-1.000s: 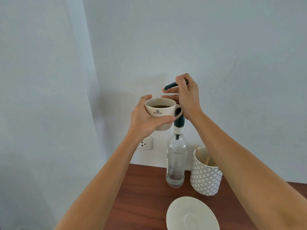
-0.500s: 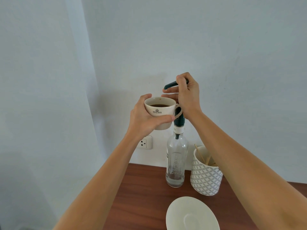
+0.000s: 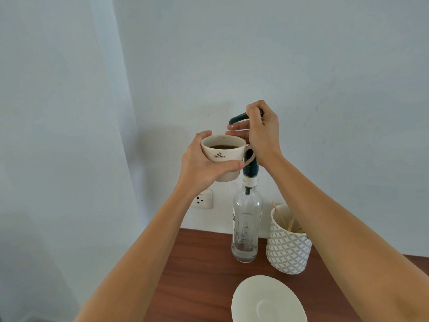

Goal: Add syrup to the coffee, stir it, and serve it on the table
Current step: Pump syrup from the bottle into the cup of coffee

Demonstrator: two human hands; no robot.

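Head view: left hand (image 3: 199, 168) fingers wrap the coffee cup (image 3: 224, 156) held just under the pump spout (image 3: 238, 119), right hand (image 3: 263, 133) fingers curled over the pump atop the syrup bottle (image 3: 246, 228), with stirrer holder (image 3: 287, 247) right and saucer (image 3: 267, 300) near on the worktop (image 3: 197, 270)

Your left hand (image 3: 204, 166) held the coffee cup (image 3: 224, 156) under the dark pump spout (image 3: 238, 118), which your right hand (image 3: 262, 133) gripped atop the clear syrup bottle (image 3: 247, 228); a white saucer (image 3: 267, 300) and patterned stirrer holder (image 3: 287, 249) stood on the wooden table (image 3: 197, 275).
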